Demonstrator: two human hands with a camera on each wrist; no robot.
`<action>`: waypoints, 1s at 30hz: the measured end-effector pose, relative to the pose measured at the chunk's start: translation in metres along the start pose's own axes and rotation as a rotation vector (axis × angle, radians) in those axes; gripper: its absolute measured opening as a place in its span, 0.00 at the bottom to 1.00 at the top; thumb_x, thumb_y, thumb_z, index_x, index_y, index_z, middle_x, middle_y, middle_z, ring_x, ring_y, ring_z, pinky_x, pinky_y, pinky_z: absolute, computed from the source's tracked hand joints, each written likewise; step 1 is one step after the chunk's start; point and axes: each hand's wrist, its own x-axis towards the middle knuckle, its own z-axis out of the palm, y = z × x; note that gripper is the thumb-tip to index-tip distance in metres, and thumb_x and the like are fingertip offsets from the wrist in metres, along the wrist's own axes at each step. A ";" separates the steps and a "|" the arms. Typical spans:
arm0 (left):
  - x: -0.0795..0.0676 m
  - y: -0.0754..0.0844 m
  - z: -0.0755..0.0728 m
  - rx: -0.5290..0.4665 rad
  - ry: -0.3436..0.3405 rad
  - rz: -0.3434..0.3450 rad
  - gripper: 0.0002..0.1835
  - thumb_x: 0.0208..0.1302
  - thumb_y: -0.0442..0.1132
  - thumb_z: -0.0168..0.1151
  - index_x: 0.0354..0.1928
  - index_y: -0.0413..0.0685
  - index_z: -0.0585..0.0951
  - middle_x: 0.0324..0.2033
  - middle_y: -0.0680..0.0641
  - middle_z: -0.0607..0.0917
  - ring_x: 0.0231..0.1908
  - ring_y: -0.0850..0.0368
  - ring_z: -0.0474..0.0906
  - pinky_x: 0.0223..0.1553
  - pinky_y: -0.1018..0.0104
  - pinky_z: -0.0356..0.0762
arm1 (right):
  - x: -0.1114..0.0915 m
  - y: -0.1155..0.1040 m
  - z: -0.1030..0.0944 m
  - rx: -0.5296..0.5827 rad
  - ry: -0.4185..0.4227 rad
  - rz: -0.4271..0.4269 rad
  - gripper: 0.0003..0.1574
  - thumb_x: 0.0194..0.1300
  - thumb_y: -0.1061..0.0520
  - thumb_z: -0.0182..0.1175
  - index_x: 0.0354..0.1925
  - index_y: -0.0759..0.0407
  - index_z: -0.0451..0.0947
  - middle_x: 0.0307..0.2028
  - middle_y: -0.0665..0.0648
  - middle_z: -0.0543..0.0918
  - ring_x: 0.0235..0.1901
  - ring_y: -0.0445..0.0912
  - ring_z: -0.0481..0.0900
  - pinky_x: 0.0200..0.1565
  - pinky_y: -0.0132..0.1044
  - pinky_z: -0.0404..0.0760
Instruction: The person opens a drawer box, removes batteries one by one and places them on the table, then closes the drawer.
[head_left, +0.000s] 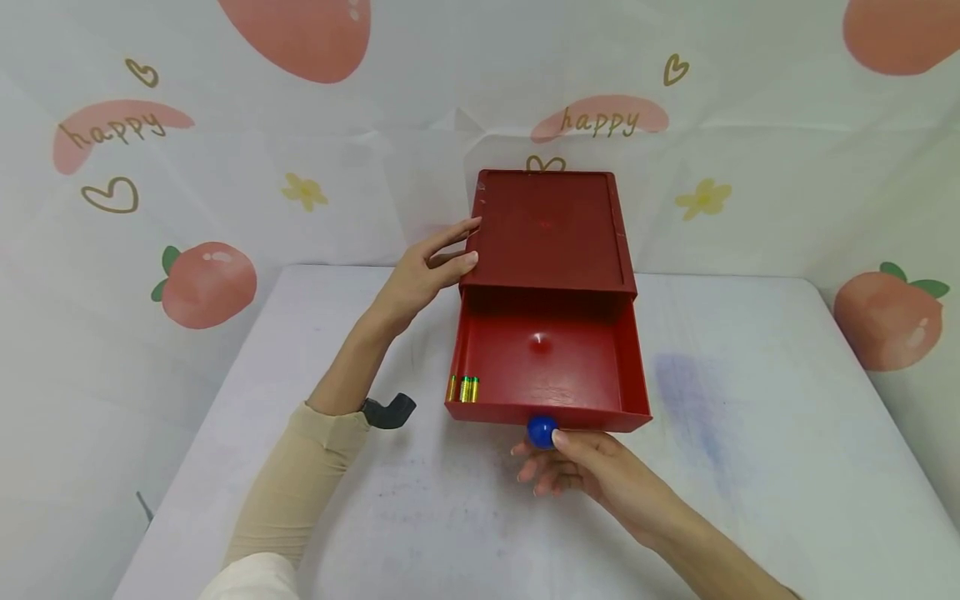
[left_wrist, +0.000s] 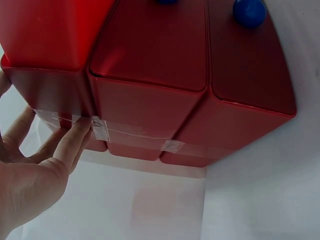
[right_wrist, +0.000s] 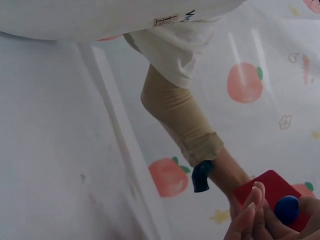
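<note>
A red drawer cabinet (head_left: 549, 229) stands on the table, its top drawer (head_left: 570, 367) pulled out towards me. Several small gold-and-green batteries (head_left: 469, 389) stand in the drawer's front left corner. My right hand (head_left: 592, 475) pinches the round blue knob (head_left: 542, 432) on the drawer front, thumb on its right side and the other fingers loosely bent below. Against the cabinet's left side rests my left hand (head_left: 423, 271), fingers spread and fairly straight. In the left wrist view its fingertips touch the taped side wall (left_wrist: 65, 95).
Two lower drawers show beneath in the left wrist view, one with a blue knob (left_wrist: 249, 12); clear tape (left_wrist: 173, 145) runs across their sides. A dark curved piece (head_left: 390, 412) sits at my left wrist. Behind the white table (head_left: 420, 517) hangs a fruit-printed cloth (head_left: 420, 125).
</note>
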 end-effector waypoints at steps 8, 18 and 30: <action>0.000 0.000 -0.001 -0.007 0.005 -0.003 0.28 0.71 0.45 0.60 0.72 0.63 0.69 0.69 0.51 0.67 0.62 0.50 0.73 0.61 0.57 0.74 | -0.005 0.002 -0.001 -0.035 -0.116 -0.032 0.22 0.79 0.54 0.47 0.58 0.64 0.79 0.49 0.63 0.85 0.39 0.47 0.84 0.48 0.40 0.82; 0.001 -0.001 -0.002 0.001 0.000 -0.005 0.28 0.71 0.46 0.60 0.72 0.64 0.69 0.69 0.52 0.67 0.63 0.50 0.72 0.62 0.56 0.73 | -0.010 -0.006 0.001 -0.107 -0.281 -0.158 0.19 0.75 0.61 0.50 0.60 0.61 0.77 0.47 0.64 0.85 0.38 0.50 0.83 0.41 0.38 0.82; 0.000 0.003 0.000 -0.003 -0.010 -0.025 0.28 0.72 0.45 0.60 0.72 0.63 0.69 0.69 0.53 0.67 0.63 0.50 0.73 0.63 0.57 0.72 | -0.018 -0.032 0.004 -0.176 -0.373 -0.191 0.19 0.74 0.60 0.52 0.60 0.59 0.77 0.49 0.60 0.84 0.42 0.53 0.83 0.48 0.42 0.82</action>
